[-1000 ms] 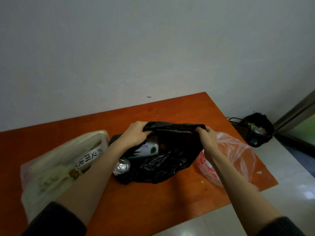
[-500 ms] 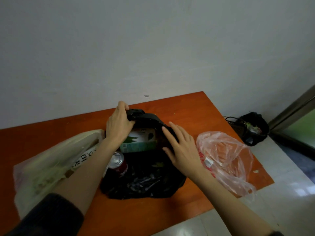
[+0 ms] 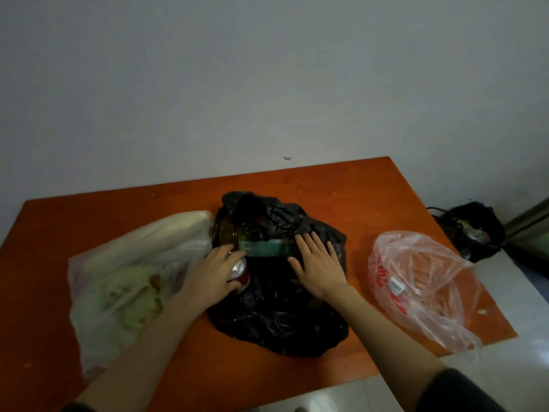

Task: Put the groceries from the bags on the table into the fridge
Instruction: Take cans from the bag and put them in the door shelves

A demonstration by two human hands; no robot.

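Observation:
A black plastic bag (image 3: 276, 316) lies in the middle of the orange table (image 3: 371, 185). A bottle with a green label (image 3: 264, 246) and a red can with a silver top (image 3: 240, 270) show in its mouth. My left hand (image 3: 212, 273) is on the can, its fingers curled round the can's left side. Flat on the black bag lies my right hand (image 3: 316, 263), fingers straight, fingertips touching the bottle's right end. A whitish bag with leafy greens (image 3: 124, 281) lies at the left, and a pinkish clear bag (image 3: 416, 281) at the right.
A bare wall stands behind the table. On the floor past the table's right edge sits a small black bin with a black liner (image 3: 472, 230). A door frame (image 3: 528, 218) shows at the far right. The front edge of the table is close to me.
Both hands let go of the bag's rim. The left hand dropped from the bag's far edge onto the can; the right hand stays flat on the bag. The bag's mouth lies open.

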